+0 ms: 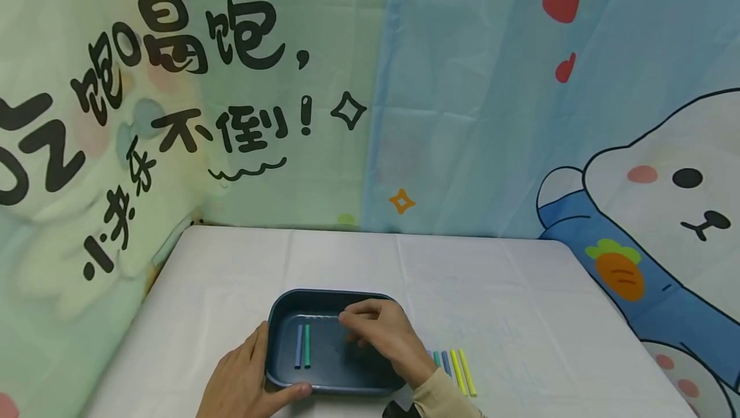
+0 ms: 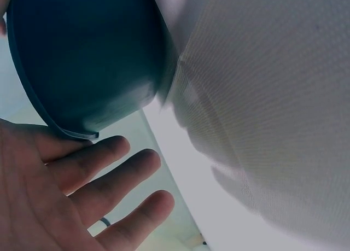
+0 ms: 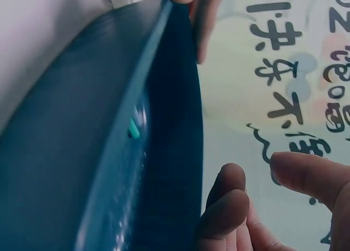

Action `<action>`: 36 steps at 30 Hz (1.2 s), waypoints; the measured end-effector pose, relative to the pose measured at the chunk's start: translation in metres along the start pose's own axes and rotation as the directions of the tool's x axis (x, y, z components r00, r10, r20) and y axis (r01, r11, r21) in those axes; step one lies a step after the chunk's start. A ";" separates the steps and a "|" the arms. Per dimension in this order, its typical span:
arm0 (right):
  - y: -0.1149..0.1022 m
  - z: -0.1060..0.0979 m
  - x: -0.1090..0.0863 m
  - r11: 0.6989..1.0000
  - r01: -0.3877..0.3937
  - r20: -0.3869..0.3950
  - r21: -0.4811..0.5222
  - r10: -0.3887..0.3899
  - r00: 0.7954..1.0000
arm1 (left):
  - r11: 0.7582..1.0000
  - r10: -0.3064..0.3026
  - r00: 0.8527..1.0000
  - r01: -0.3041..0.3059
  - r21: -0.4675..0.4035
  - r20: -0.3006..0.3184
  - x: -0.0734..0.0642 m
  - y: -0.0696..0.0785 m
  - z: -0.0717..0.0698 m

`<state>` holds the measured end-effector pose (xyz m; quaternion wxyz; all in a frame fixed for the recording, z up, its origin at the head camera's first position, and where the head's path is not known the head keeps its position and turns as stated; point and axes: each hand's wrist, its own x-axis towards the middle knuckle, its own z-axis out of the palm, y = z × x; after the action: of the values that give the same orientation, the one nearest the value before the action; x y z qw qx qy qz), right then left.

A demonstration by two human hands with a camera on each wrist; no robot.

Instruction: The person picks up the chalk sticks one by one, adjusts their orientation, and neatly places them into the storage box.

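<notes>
A dark blue rectangular tray [image 1: 341,391] sits on the white table. My left hand [image 1: 245,373] braces its near left corner, thumb along the front rim and fingers against the left side. In the left wrist view those fingers [image 2: 117,193] are straight and spread beside the tray wall [image 2: 87,59]. Inside the tray a blue stick [image 1: 299,347] and a green stick [image 1: 308,346] lie side by side. Over the tray's right half, my right hand [image 1: 384,334] hovers with loosely bent fingers. The right wrist view shows a gap between its fingertips [image 3: 232,177] and nothing held there.
Several thin sticks [image 1: 458,373], blue, green and yellow, lie in a row on the table [image 1: 520,315] right of the tray, partly behind my right wrist. A black object [image 1: 401,410] shows at the bottom edge. A printed cloth [image 1: 462,116] hangs behind the table.
</notes>
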<state>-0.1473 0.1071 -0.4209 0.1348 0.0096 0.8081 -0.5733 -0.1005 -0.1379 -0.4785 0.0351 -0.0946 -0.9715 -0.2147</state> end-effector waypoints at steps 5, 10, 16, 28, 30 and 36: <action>0.002 -0.015 -0.004 1.000 -0.020 -0.017 -0.001 0.020 1.000 | 1.000 0.005 1.000 -0.005 0.013 -0.011 0.000 0.001 0.001; 0.007 -0.029 -0.006 0.999 -0.044 -0.048 0.028 0.046 0.998 | 1.000 0.010 0.999 -0.009 0.023 -0.033 0.000 0.000 0.003; 0.014 -0.043 -0.008 0.997 -0.053 -0.100 0.063 0.059 0.993 | 1.000 0.013 0.999 -0.012 0.015 -0.045 0.001 0.000 0.003; 0.018 -0.065 -0.011 0.993 -0.071 -0.163 0.098 0.087 0.983 | 1.000 -0.005 1.000 0.006 0.010 -0.026 0.001 0.002 0.001; 0.019 -0.067 -0.012 0.993 -0.075 -0.172 0.088 0.089 0.981 | 1.000 -0.007 1.000 0.007 0.010 -0.025 0.002 0.002 0.001; 0.023 -0.073 -0.014 0.991 -0.107 -0.206 0.078 0.121 0.971 | 1.000 -0.007 1.000 0.007 0.013 -0.020 0.002 0.001 0.002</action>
<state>-0.1450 0.1851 -0.4162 0.0810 0.1213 0.7964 -0.5869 -0.1025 -0.1356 -0.4794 0.0446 -0.0889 -0.9728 -0.2094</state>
